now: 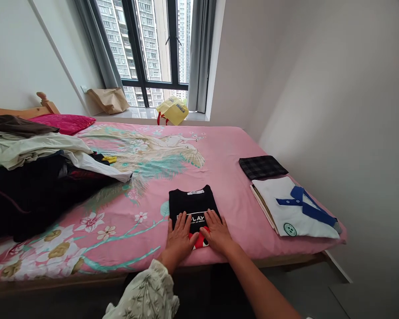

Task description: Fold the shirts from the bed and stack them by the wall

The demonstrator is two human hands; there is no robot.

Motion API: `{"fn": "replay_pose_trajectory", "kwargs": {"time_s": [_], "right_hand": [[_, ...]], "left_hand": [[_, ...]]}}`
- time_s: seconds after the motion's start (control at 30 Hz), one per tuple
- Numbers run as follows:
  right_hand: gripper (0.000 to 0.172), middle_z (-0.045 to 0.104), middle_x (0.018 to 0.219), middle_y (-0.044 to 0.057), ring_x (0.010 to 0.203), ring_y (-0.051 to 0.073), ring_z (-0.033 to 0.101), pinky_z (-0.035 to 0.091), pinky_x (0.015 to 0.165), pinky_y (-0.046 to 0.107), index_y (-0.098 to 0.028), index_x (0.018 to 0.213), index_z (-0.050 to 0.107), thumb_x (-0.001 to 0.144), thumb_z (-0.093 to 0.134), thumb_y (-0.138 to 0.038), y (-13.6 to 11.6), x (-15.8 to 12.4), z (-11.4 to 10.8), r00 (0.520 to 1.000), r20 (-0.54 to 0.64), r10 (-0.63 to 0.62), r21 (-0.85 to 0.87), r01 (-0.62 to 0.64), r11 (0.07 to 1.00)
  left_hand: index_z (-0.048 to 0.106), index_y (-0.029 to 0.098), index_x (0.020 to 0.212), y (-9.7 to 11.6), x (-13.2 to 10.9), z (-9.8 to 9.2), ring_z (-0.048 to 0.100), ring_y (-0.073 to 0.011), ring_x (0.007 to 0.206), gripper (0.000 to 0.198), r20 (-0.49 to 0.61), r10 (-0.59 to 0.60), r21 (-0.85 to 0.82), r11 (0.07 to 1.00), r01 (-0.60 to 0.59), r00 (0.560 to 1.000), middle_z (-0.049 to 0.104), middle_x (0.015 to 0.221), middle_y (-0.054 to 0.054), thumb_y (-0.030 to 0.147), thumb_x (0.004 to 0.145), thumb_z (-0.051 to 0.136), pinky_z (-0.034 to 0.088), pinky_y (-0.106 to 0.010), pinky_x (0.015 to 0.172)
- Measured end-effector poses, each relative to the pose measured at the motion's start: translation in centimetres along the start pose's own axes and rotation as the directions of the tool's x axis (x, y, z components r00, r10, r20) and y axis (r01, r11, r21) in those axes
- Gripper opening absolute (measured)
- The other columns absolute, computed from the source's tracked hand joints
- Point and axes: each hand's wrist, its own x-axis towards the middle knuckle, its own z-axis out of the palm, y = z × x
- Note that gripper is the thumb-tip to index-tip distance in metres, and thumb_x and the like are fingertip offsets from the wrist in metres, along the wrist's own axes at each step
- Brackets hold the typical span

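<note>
Head view: the folded black T-shirt (193, 202) lies at the near side of the bed (232, 177), collar (196, 192) outermost. Left hand (178, 239) and right hand (217, 232) rest palm-down on its lower half, neither nearer, grasping nothing. Its long axis, foreshortened, appears to run away from them.

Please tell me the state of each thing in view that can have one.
Black T-shirt: folded, flat under both hands
Left hand: open, palm down on the T-shirt
Right hand: open, palm down on the T-shirt
White polo shirt: folded, collar buttoned or not unclear
Plaid cloth: folded
Clothes pile: heaped, loose
Gray curtains: drawn apart
Paper bag: creased
Yellow bag: tilted
</note>
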Motion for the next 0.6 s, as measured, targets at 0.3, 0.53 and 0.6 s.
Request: {"fn": "replay_pose_trajectory", "kwargs": {"time_s": [0.3, 0.53, 0.6], "right_hand": [[0.059, 0.017, 0.153, 0.004, 0.142, 0.019, 0.007, -0.003, 0.113, 0.046, -0.017, 0.146, 0.023, 0.094, 0.016, -0.046, -0.1, 2.6, -0.1, 0.992, -0.123, 0.004, -0.058, -0.011, 0.998], [0.075, 0.012, 0.153, 0.010, 0.141, 0.026, 0.008, 0.001, 0.111, 0.051, -0.011, 0.146, 0.020, 0.088, 0.025, -0.059, 1.8, 6.4, 0.2, 0.976, -0.017, 0.218, -0.026, -0.218, 0.976], [0.069, 0.014, 0.153, 0.009, 0.141, 0.024, 0.007, 0.000, 0.111, 0.051, -0.012, 0.146, 0.022, 0.091, 0.022, -0.054, 2.0, 7.2, 0.3, 0.978, -0.054, 0.203, -0.023, -0.204, 0.979]], "left_hand": [[0.041, 0.015, 0.138, -2.5, 3.3, -1.4, 0.021, -0.0243, 0.140, 0.055, 0.057, -0.056, 0.060, 0.997, 0.053, 0.997, 0.032, 0.148, -0.009, 0.040, 0.090, 0.030, 0.004, -0.052, 0.113], [0.022, 0.008, 0.145, -4.2, 6.9, -0.7, 0.011, -0.0357, 0.140, 0.095, 0.110, -0.323, 0.105, 0.944, 0.312, 0.940, 0.012, 0.153, -0.019, 0.069, 0.075, 0.039, 0.010, -0.061, 0.107], [0.025, 0.007, 0.144, -4.4, 7.6, -0.5, 0.010, -0.0345, 0.141, 0.089, 0.077, -0.312, 0.106, 0.947, 0.303, 0.947, 0.014, 0.152, -0.020, 0.065, 0.078, 0.037, 0.011, -0.059, 0.108]]}}
